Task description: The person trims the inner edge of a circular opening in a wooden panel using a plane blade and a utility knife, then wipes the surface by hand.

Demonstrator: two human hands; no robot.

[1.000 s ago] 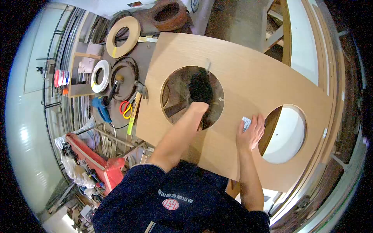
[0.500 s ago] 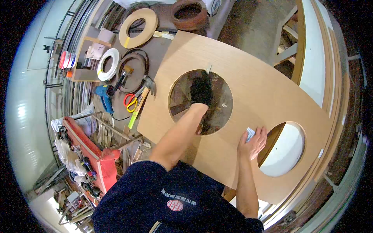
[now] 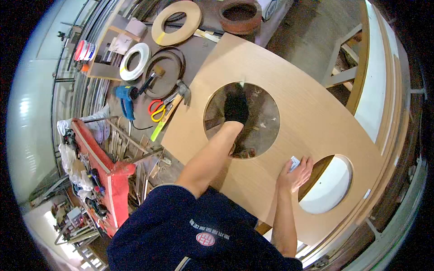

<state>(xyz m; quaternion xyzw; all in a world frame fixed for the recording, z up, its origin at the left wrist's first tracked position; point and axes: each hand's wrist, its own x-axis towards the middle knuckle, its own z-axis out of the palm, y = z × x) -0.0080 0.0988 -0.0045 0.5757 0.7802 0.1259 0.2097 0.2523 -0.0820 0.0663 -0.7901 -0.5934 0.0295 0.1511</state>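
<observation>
A pale wood panel with two round cutouts lies before me. My left hand, in a black glove, is over the left cutout near its upper rim. Its fingers are closed on a thin pale strip that sticks up at the rim; its grip is mostly hidden by the glove. My bare right hand rests on the panel beside the right cutout. A small white-and-blue card is between its thumb and fingers.
Left of the panel are a claw hammer, scissors, a blue power tool, a brush and several rings or rolls. A red sawhorse-like stand holds tools at lower left. White boards stand right.
The view has turned and shifted, so the panel and the tools appear moved and rotated clockwise. My left hand stays near the upper rim of the cutout; my right hand stays beside the other.
</observation>
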